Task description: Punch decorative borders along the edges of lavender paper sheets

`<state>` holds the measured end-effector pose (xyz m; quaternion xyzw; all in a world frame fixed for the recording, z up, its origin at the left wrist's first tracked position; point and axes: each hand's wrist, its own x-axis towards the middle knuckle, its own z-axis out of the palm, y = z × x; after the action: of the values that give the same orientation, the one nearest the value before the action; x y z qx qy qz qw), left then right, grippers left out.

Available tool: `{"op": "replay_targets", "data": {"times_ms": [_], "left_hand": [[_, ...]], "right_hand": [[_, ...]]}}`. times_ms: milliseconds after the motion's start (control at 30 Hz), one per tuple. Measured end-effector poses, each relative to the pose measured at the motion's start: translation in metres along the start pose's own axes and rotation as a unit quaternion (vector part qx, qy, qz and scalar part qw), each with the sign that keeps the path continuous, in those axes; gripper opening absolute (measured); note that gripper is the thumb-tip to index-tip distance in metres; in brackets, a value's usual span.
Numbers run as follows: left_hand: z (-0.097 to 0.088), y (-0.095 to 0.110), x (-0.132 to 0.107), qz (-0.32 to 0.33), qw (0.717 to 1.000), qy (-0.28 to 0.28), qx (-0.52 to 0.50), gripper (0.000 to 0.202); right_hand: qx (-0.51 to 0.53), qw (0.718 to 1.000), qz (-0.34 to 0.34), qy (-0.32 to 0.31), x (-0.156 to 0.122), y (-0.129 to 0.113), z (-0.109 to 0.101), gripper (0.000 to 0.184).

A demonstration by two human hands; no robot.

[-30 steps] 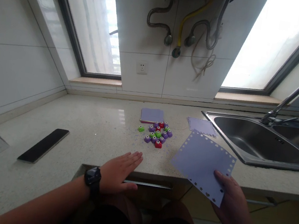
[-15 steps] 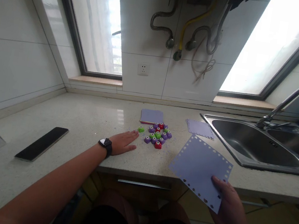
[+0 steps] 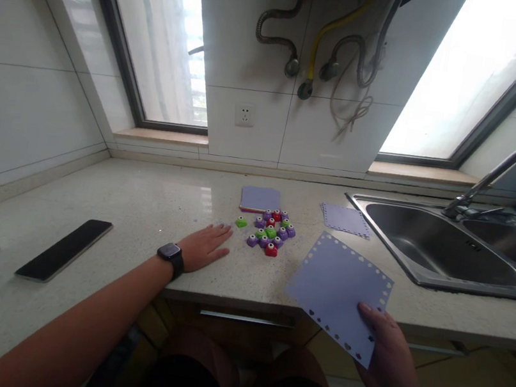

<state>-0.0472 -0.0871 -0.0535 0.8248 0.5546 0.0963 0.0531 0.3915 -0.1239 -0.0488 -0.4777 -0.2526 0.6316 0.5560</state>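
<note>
Head view, I see: right hand [image 3: 389, 352] pinching a purple sheet [image 3: 338, 289], shapes punched along its edges, held tilted over the counter [image 3: 150, 200] front edge. Left hand [image 3: 204, 247] palm down, fingers extended, gripping nothing, near lone green punch [image 3: 240, 222]. Punch cluster [image 3: 271, 232] between hands; purple paper stack [image 3: 260, 198] behind.

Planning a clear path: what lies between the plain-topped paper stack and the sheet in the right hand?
In the head view, clustered small purple, red and green gadgets lie between the paper stack and the sheet in the right hand.
</note>
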Motion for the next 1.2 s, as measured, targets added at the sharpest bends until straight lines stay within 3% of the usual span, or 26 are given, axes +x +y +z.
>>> {"op": "replay_targets", "data": {"times_ms": [100,200,267,333,400,467,533,600,667,800,900,967,1100,1200], "left_hand": [[-0.002,-0.003,0.006,-0.040,0.998,0.047,0.000,0.073],[-0.008,0.016,0.002,-0.043,0.991,0.124,-0.036,0.066],[-0.012,0.035,-0.001,-0.022,0.975,0.183,-0.125,0.061],[-0.015,0.053,-0.001,0.014,0.946,0.185,-0.265,0.067],[-0.014,0.065,0.004,0.048,0.887,0.126,-0.441,0.082],[-0.012,0.072,0.014,0.061,0.799,0.066,-0.595,0.092],[-0.011,0.072,0.024,0.052,0.721,0.026,-0.691,0.089],[-0.010,0.067,0.030,0.027,0.678,0.003,-0.735,0.075],[-0.012,0.059,0.031,-0.008,0.657,0.000,-0.754,0.062],[-0.017,0.047,0.025,-0.054,0.635,-0.002,-0.770,0.058],[-0.017,0.044,0.027,-0.094,0.659,-0.009,-0.747,0.062],[-0.015,0.042,0.032,-0.127,0.681,0.020,-0.721,0.057],[-0.009,0.031,0.041,-0.155,0.696,0.099,-0.694,0.051],[-0.005,0.023,0.043,-0.184,0.694,0.138,-0.683,0.050]], "right_hand": [[-0.022,1.000,-0.013,-0.017,-0.003,0.002,0.010,0.032],[-0.029,0.999,-0.021,-0.022,-0.005,-0.001,0.023,0.033],[-0.033,0.999,-0.023,-0.029,-0.004,-0.007,0.035,0.033],[-0.035,0.998,-0.033,-0.039,-0.001,-0.013,0.051,0.032],[-0.038,0.996,-0.046,-0.069,0.005,-0.021,0.072,0.031],[-0.046,0.991,-0.048,-0.119,0.015,-0.028,0.095,0.032],[-0.044,0.983,-0.045,-0.170,0.028,-0.034,0.118,0.034],[-0.056,0.974,-0.044,-0.215,0.043,-0.037,0.137,0.033],[-0.087,0.962,-0.036,-0.257,0.058,-0.037,0.151,0.031],[-0.164,0.925,-0.025,-0.343,0.082,-0.030,0.175,0.029],[-0.221,0.899,-0.025,-0.376,0.096,-0.026,0.193,0.029],[-0.235,0.892,-0.022,-0.386,0.106,-0.026,0.206,0.032],[-0.142,0.927,-0.002,-0.348,0.130,-0.031,0.221,0.025],[-0.109,0.944,-0.023,-0.311,0.149,-0.035,0.217,0.021]]}}
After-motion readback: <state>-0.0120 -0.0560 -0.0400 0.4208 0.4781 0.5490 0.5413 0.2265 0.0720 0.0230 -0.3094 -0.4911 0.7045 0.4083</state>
